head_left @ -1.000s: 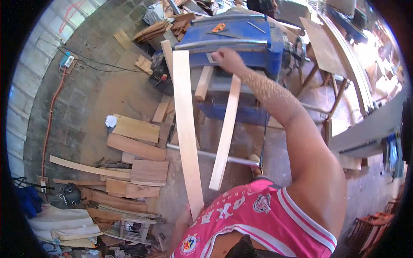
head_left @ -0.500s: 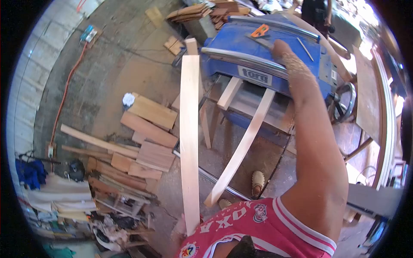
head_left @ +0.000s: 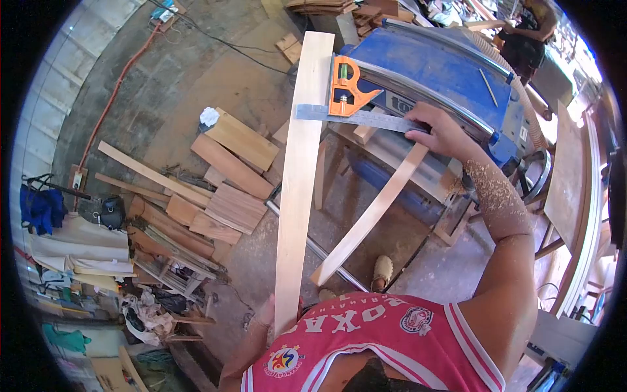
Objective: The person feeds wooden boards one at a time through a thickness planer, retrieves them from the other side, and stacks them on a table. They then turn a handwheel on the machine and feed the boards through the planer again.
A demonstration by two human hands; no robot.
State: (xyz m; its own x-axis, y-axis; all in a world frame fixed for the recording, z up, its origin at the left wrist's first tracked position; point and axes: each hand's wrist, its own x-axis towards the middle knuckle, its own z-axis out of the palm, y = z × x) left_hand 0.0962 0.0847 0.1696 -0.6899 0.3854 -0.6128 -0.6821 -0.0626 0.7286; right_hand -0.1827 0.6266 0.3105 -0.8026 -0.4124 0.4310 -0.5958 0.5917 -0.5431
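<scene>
My right hand (head_left: 436,129) pinches the end of a combination square's steel rule (head_left: 382,121). The square's orange head (head_left: 345,85) sits against the right edge of a long pale wooden board (head_left: 297,215), and the rule lies across the board's face. The board stands tilted up from my body, its far end near the top of the view. Low down, my left hand (head_left: 264,315) grips the board's near end, its fingers mostly hidden behind the wood.
A blue planer (head_left: 431,59) stands ahead, a pencil (head_left: 488,88) on top. Another wooden strip (head_left: 372,219) slants out from its bed. Several planks (head_left: 235,166) lie on the floor at left. A person (head_left: 528,29) is at the far right, holding wood.
My right hand has lifted the combination square off the planer and brought it left onto the board. The view has shifted, and the board's upper end now appears further right and higher.
</scene>
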